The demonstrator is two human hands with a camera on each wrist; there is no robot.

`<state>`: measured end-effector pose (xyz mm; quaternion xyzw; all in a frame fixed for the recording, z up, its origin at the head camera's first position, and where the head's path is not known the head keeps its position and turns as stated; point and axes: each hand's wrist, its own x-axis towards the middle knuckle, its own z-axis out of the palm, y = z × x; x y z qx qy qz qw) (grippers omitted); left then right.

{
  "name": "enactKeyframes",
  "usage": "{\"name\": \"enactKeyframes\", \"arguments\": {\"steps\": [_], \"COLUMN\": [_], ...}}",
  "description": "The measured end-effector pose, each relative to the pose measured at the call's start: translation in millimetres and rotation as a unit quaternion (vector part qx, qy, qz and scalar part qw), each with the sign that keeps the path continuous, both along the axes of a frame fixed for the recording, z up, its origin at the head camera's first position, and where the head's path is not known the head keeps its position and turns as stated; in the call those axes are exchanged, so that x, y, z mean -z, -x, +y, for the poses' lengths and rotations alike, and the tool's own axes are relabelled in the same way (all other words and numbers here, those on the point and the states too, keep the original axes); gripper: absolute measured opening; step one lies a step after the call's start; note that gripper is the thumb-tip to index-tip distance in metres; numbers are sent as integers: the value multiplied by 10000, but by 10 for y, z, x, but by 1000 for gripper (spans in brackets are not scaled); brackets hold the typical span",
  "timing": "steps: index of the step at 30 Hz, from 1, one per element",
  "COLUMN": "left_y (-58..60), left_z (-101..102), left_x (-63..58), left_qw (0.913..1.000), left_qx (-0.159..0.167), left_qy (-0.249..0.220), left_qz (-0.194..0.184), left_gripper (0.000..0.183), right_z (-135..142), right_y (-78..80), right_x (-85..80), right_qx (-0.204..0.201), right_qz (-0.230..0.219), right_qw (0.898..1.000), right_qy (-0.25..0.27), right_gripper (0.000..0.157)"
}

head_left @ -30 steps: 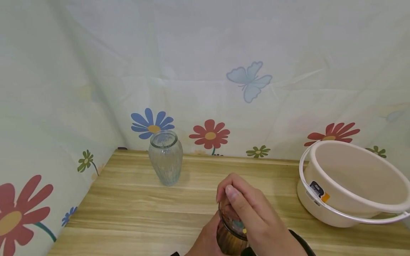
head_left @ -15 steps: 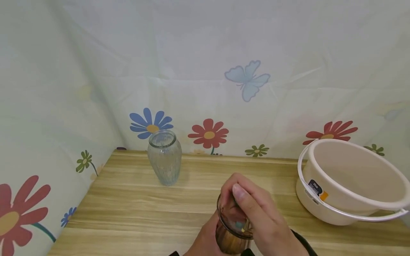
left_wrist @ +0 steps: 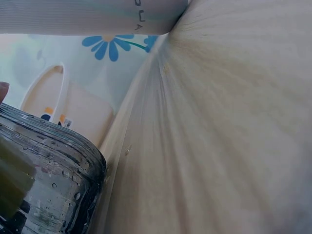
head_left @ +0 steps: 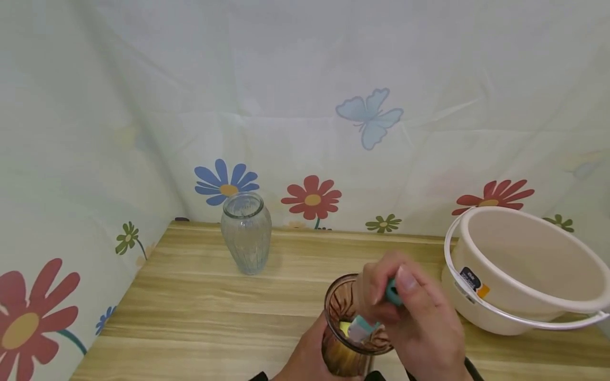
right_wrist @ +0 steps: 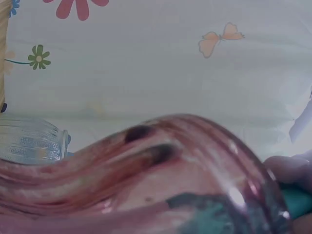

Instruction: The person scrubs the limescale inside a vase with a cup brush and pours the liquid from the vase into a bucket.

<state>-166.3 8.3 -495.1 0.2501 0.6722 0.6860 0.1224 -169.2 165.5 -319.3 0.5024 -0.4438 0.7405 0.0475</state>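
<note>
Brown ribbed glass vase (head_left: 344,361) is getting gripped by the left hand (head_left: 307,355)
Right hand (head_left: 421,320) is pinching a teal-handled, white-ended tool (head_left: 364,326) that's poking into its mouth

Two glass vases (head_left: 247,238) (head_left: 345,361), one bucket (head_left: 511,305), one teal-handled tool (head_left: 363,327), two hands (head_left: 308,353) (head_left: 426,320)

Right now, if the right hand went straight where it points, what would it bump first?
Probably the brown vase, at its rim. The right hand might pass above it instead, since depth is unclear.
</note>
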Motion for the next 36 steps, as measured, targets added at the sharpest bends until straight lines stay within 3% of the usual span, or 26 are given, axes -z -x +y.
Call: {"name": "enactKeyframes", "arguments": {"steps": [3, 6, 9, 15, 20, 27, 36], "left_y": [1, 0, 6, 3, -9, -13, 3], "left_z": [3, 2, 2, 4, 7, 9, 4], "left_x": [-3, -7, -2, 9, 12, 24, 41], "left_qw": [9995, 9994, 9997, 9999, 9994, 9977, 9990], "left_qx": [-107, -133, -135, -109, 63, 294, 229], "left_qy": [113, 156, 164, 58, -205, -538, -380], "left_qz": [273, 265, 117, 2, -261, -287, 8], "left_gripper": [91, 91, 91, 91, 89, 84, 82], "right_z": [-21, -26, -18, -37, -78, -76, -97], "right_y": [14, 15, 9, 27, -13, -89, -123], "right_x": [-45, -71, -73, -28, 5, -38, -90], "right_qx": [10, -42, -90, -319, -242, 199, 564], "right_qz": [228, 254, 140, -151, -653, -1581, -1574], "right_qw": [9988, 9970, 9974, 9993, 9962, 9721, 9564], "right_qy": [426, 726, 708, 92, -525, -1719, -2394], "right_gripper": [42, 42, 42, 40, 41, 34, 30]}}
